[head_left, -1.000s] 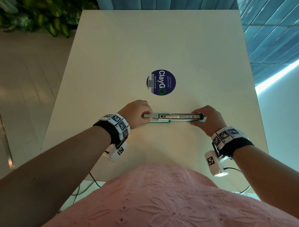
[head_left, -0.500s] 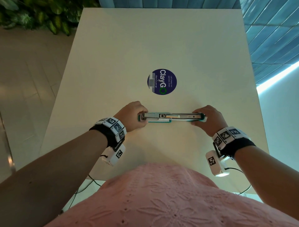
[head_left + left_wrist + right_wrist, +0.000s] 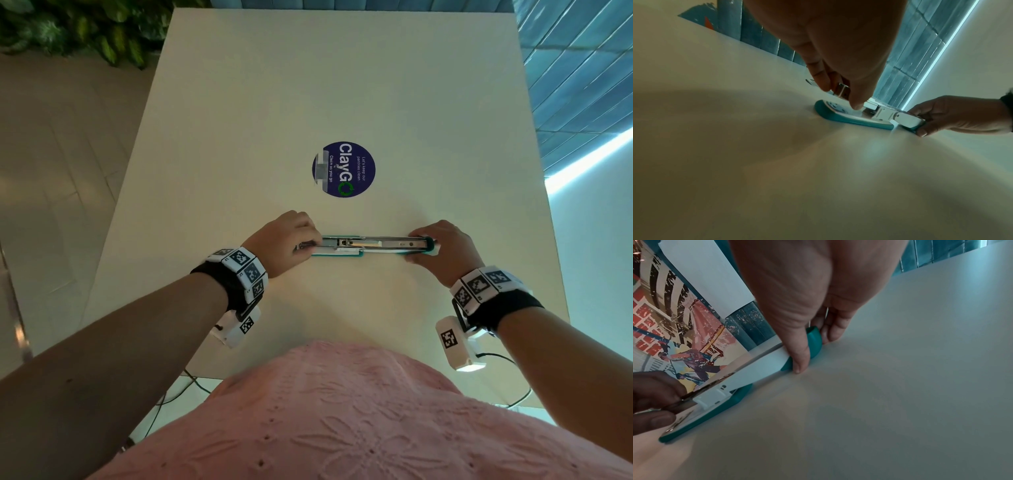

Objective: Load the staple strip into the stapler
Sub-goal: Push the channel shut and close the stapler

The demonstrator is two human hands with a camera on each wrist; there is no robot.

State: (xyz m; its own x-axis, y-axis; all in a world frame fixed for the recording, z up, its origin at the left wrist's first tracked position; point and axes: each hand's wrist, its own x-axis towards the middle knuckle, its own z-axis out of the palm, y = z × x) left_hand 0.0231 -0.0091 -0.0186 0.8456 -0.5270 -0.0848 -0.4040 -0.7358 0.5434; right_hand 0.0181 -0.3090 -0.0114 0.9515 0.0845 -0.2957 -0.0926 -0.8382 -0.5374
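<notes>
Since a second ago the left hand (image 3: 286,240) has slid a little leftward along the table (image 3: 342,85), and the metal end it pinches now sticks out past the stapler's teal base, where before the fingers sat close against it. Stapler (image 3: 371,245) lies flat on the table, lengthwise across the person's front, just nearer than the round blue sticker (image 3: 343,169), its top swung open so the metal channel faces up. In the left wrist view the thumb and fingers (image 3: 819,78) close together on a small metal piece (image 3: 842,91) at the front end, above the teal base (image 3: 849,121); whether this is the staple strip or the magazine tip I cannot tell. Right hand (image 3: 445,251) clamps the far end: the right wrist view shows its thumb on the near side and its fingers (image 3: 835,331) curled round the teal rear (image 3: 815,340), fingertips touching the table. Both wrists wear black bands with square-patterned markers
</notes>
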